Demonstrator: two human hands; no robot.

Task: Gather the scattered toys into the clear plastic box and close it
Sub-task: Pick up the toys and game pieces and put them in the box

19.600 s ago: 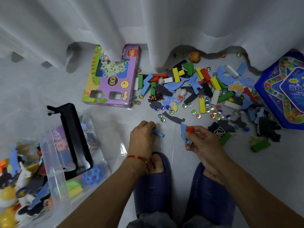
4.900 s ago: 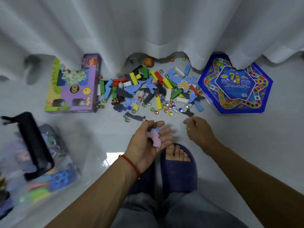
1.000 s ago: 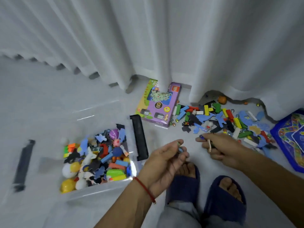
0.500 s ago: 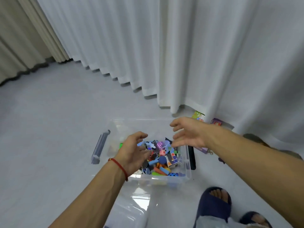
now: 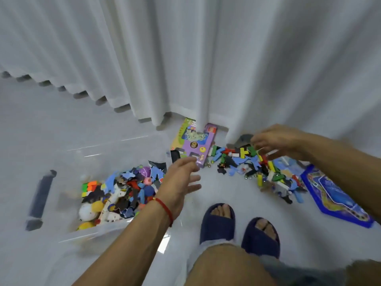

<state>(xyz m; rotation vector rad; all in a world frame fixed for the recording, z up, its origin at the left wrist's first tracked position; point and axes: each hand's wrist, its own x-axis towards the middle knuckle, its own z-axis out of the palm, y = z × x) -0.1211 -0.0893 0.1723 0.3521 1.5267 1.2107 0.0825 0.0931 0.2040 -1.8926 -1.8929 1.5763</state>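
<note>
White curtains (image 5: 206,58) back a pale floor. We have swung both hands away from the clear plastic box (image 5: 99,230), which sits open at left, half-filled. Left hand (image 5: 181,182) is spread, empty; right hand (image 5: 276,141) looks loosely curled, apparently empty, above the scattered toys (image 5: 257,166). A purple carton (image 5: 195,145) adjoins them.

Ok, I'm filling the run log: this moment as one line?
left hand: open, beside clear box | right hand: over toy pile, grip unclear | box: open, part-filled
</note>
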